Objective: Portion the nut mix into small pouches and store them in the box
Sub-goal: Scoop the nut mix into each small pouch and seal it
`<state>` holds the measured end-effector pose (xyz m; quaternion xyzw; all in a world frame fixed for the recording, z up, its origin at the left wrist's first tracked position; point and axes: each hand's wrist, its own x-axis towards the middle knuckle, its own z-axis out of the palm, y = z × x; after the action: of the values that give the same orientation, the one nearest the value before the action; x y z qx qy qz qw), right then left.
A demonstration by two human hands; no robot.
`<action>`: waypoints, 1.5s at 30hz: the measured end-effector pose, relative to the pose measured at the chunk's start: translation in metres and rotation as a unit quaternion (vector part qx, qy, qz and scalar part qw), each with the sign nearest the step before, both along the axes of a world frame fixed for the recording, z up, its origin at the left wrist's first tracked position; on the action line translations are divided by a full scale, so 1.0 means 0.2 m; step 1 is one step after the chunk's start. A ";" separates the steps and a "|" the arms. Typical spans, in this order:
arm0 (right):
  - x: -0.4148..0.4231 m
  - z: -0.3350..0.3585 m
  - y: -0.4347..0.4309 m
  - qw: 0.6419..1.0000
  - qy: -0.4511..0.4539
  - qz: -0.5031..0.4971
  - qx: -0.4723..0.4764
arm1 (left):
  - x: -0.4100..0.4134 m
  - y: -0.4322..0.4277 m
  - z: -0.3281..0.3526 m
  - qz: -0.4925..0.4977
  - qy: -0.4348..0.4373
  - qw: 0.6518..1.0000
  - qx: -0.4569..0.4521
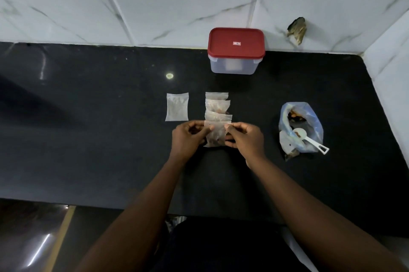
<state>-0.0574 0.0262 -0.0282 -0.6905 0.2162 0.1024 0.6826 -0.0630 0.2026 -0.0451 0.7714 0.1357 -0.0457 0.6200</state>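
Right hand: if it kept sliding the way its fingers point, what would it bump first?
The right hand points leftward across the pouch, so probably the left hand first.

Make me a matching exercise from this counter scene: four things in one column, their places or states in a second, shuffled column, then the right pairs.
Things:
1. box
2. scoop
3. empty pouch
4. held pouch

States:
A. lies flat and alone, left of the row of pouches
B. pinched at its top by both hands
C. closed with a red lid, by the wall
D. rests on the open blue bag of nut mix

Pairs: 1-C, 2-D, 3-A, 4-B
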 end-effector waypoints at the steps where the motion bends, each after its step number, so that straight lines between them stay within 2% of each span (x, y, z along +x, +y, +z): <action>1: 0.00 0.00 0.00 1.000 0.004 -0.007 0.001 | 0.00 0.00 0.00 0.004 0.000 1.000 -0.004; 15: 0.03 0.00 -0.03 0.996 0.076 0.034 -0.008 | 0.02 0.01 -0.03 0.034 0.046 0.998 -0.023; 18: 0.04 0.03 -0.04 0.997 0.062 0.034 -0.021 | 0.03 0.03 -0.04 0.025 0.049 0.998 -0.024; 20: 0.04 0.04 -0.04 0.997 0.021 0.030 -0.068 | 0.03 0.05 -0.03 0.031 0.041 0.999 -0.016; 23: 0.05 0.06 -0.05 0.977 -0.102 0.022 -0.186 | 0.03 0.07 -0.01 0.041 0.032 0.999 -0.007; 27: 0.09 0.13 0.02 0.951 -0.210 0.067 -0.217 | 0.05 0.10 0.02 0.040 0.010 0.999 0.035; 31: 0.17 0.17 0.14 0.943 -0.194 0.150 -0.227 | 0.09 0.15 0.06 0.061 -0.004 0.994 0.091; 36: 0.29 0.18 0.26 0.918 -0.179 0.228 -0.270 | 0.16 0.27 0.08 0.082 0.024 0.983 0.165; 41: 0.45 0.18 0.42 0.880 -0.193 0.260 -0.347 | 0.30 0.37 0.06 0.079 0.076 0.965 0.239; 45: 0.54 0.13 0.51 0.841 -0.189 0.303 -0.406 | 0.38 0.36 0.07 0.075 0.109 0.957 0.260</action>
<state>0.0504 0.1290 -0.0027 -0.9430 -0.1147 0.0747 0.3034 0.0123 0.2755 -0.0320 0.8838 0.2672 -0.0465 0.3812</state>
